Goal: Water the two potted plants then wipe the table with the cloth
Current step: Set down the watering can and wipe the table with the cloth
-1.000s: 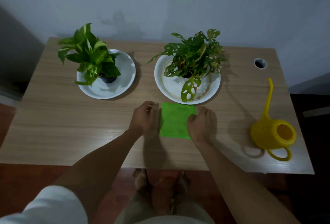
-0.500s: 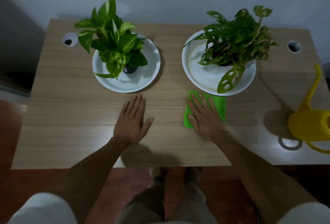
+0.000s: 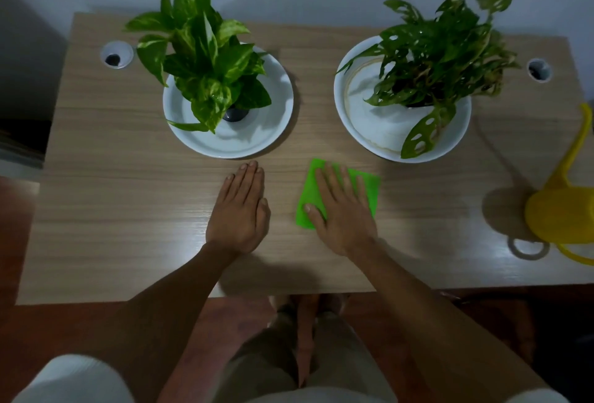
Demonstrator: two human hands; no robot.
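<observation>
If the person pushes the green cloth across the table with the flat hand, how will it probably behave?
The green cloth looks thin and lies folded flat, so it is probably floppy and light. Under the flat right hand it should slide easily on the smooth table, though a loose corner may bunch or unfold.

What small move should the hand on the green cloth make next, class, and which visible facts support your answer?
Probably slide the cloth sideways across the bare wood. The right hand lies flat on it, the left hand rests flat on the table as a brace, and the watering can stands set aside at the right edge, suggesting watering is finished.
</observation>
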